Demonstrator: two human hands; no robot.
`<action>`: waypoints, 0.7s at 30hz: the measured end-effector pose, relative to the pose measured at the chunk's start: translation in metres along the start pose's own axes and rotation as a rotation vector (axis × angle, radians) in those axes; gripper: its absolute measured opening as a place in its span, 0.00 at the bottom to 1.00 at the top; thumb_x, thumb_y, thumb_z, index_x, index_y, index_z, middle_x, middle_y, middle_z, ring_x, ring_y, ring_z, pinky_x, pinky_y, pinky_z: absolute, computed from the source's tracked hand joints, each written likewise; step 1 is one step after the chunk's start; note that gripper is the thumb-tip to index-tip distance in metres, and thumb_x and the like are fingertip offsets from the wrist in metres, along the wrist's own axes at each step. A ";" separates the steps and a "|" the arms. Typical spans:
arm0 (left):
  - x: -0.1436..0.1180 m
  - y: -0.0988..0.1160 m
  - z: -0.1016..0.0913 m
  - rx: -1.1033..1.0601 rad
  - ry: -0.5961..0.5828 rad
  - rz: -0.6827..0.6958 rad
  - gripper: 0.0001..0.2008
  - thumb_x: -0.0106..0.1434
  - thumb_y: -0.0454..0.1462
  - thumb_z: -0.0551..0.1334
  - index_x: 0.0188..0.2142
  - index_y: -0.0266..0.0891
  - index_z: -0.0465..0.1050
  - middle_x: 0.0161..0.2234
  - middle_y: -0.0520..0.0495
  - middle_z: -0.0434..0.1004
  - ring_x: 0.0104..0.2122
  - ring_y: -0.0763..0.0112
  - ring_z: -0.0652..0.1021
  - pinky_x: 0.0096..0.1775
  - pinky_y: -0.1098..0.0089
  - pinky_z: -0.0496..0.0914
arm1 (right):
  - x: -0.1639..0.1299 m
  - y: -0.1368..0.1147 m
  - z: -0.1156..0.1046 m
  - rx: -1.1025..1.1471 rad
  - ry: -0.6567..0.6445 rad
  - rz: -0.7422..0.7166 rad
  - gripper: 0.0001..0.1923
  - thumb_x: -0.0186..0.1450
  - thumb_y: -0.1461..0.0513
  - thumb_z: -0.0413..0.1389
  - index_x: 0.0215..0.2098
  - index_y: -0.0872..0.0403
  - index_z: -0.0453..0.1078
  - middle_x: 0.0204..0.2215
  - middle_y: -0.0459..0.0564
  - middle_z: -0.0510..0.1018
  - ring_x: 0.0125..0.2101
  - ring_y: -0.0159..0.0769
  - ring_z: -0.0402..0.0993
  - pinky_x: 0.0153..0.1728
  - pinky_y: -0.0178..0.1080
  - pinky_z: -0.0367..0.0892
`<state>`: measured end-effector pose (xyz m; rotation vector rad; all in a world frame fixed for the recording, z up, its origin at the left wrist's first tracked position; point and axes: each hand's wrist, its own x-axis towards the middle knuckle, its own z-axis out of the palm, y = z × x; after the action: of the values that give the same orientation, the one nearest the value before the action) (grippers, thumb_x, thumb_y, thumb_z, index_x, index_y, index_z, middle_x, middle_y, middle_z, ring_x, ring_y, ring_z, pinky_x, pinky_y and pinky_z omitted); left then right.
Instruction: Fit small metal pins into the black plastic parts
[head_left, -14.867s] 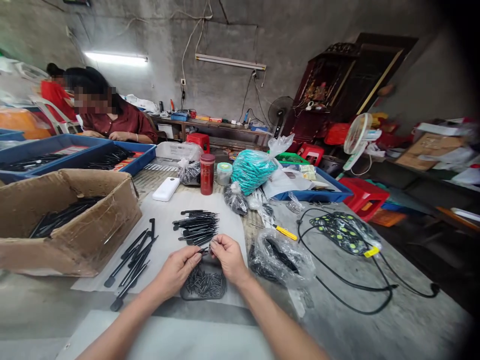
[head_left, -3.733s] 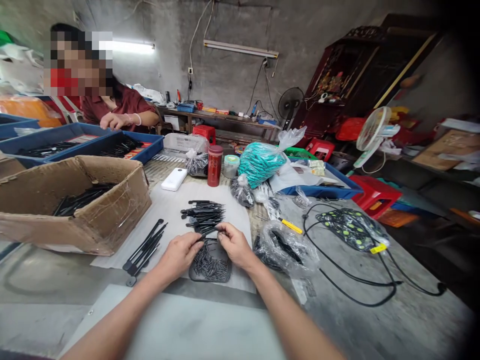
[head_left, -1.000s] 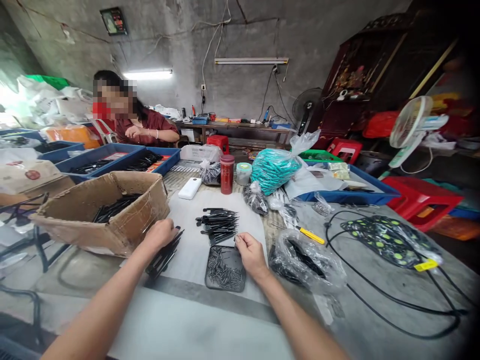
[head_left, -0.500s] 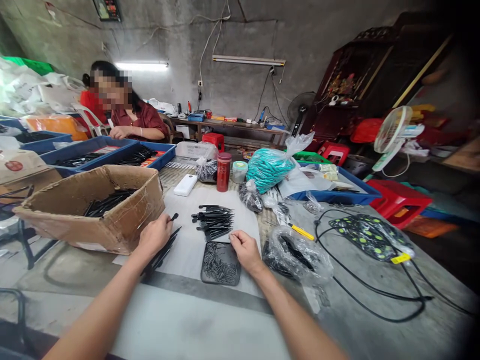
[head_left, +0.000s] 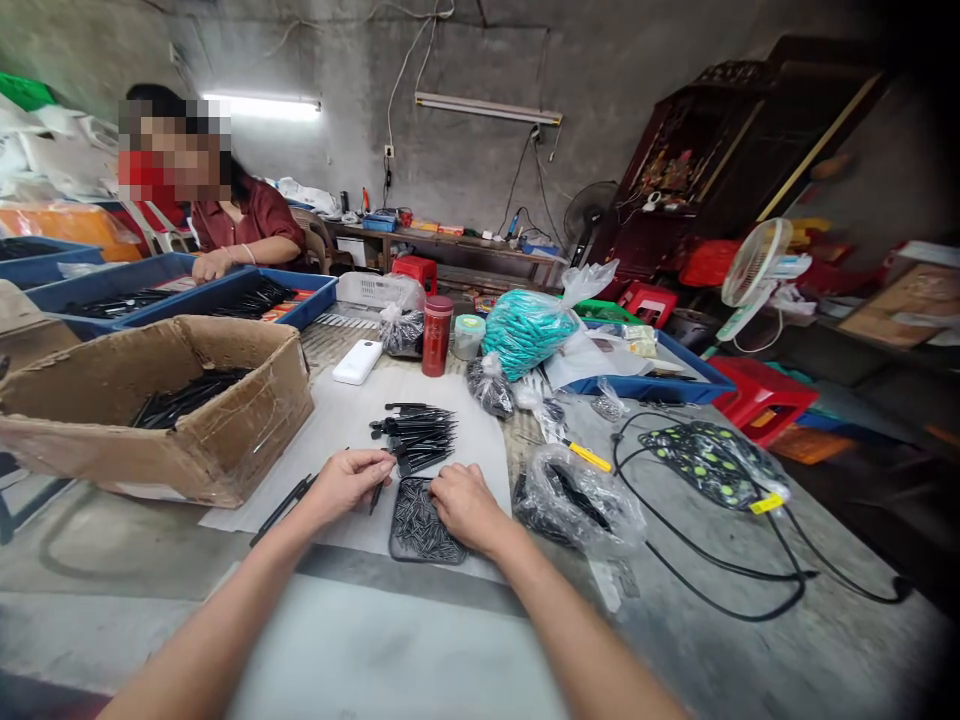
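My left hand (head_left: 351,488) is closed in a pinch around a slim black stick (head_left: 376,498), which points down just left of the tray. Curled over the right edge of the small black tray (head_left: 393,545) is my right hand (head_left: 466,506). Its fingertips reach the small metal pins (head_left: 424,528) lying in that tray; whether they grip one is hidden. Behind both hands lies a pile of black pointed sticks (head_left: 416,440), their tips to the right. A few more black sticks (head_left: 281,508) rest beside my left forearm.
A torn cardboard box (head_left: 255,430) holding black sticks stands at left. Beyond the white sheet (head_left: 337,410) are a white power bank (head_left: 358,362), a red bottle (head_left: 437,337) and a bag of teal pieces (head_left: 529,330). An open plastic bag (head_left: 622,510) and black cable (head_left: 720,600) lie right. A co-worker (head_left: 251,225) sits behind blue trays.
My left hand has moved right from beside the box to the tray, carrying a black stick. My right hand has shifted slightly and lowered its fingers to the pins. The view has turned slightly.
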<state>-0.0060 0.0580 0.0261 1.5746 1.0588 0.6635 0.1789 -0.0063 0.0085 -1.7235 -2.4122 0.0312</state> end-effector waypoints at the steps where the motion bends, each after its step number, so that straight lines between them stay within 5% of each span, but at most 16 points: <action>1: -0.001 0.002 0.000 -0.024 -0.015 -0.004 0.17 0.49 0.47 0.59 0.31 0.34 0.70 0.20 0.52 0.70 0.14 0.82 0.62 0.16 0.78 0.54 | 0.001 -0.001 -0.001 -0.024 -0.007 -0.006 0.08 0.60 0.67 0.47 0.30 0.56 0.68 0.30 0.51 0.71 0.34 0.37 0.63 0.33 0.39 0.51; 7: -0.005 0.007 0.000 -0.114 -0.126 -0.071 0.21 0.46 0.44 0.60 0.38 0.33 0.65 0.21 0.52 0.69 0.13 0.81 0.64 0.14 0.78 0.54 | 0.001 -0.005 -0.002 -0.071 -0.039 -0.012 0.09 0.60 0.68 0.45 0.31 0.57 0.66 0.30 0.54 0.71 0.34 0.39 0.62 0.34 0.41 0.51; 11: -0.002 -0.004 0.005 -0.005 -0.074 -0.047 0.21 0.47 0.44 0.60 0.39 0.35 0.64 0.18 0.57 0.64 0.13 0.80 0.64 0.14 0.78 0.55 | -0.001 -0.004 -0.003 -0.029 -0.036 0.013 0.08 0.61 0.68 0.44 0.32 0.57 0.65 0.31 0.54 0.70 0.34 0.39 0.63 0.35 0.40 0.52; 14: -0.002 -0.009 0.007 0.216 0.009 0.088 0.17 0.53 0.45 0.56 0.37 0.37 0.68 0.17 0.54 0.67 0.18 0.75 0.68 0.20 0.76 0.62 | -0.002 -0.001 -0.002 0.066 0.002 0.049 0.08 0.60 0.68 0.44 0.32 0.57 0.65 0.30 0.53 0.71 0.32 0.38 0.64 0.35 0.39 0.54; 17: -0.005 -0.007 0.008 0.447 0.060 0.293 0.11 0.56 0.42 0.55 0.34 0.40 0.72 0.28 0.49 0.74 0.30 0.70 0.72 0.32 0.72 0.66 | -0.002 0.001 -0.002 0.265 0.089 0.073 0.07 0.59 0.68 0.44 0.30 0.57 0.64 0.27 0.50 0.71 0.29 0.34 0.64 0.32 0.36 0.56; 21: -0.007 -0.005 0.009 0.618 0.065 0.465 0.11 0.60 0.39 0.52 0.32 0.40 0.72 0.27 0.49 0.71 0.30 0.72 0.71 0.33 0.72 0.65 | -0.002 0.001 -0.006 0.651 0.255 0.132 0.07 0.57 0.67 0.45 0.27 0.55 0.64 0.22 0.44 0.68 0.25 0.30 0.62 0.28 0.33 0.57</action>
<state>-0.0030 0.0473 0.0196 2.3937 1.0033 0.7371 0.1815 -0.0087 0.0142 -1.4596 -1.8181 0.5177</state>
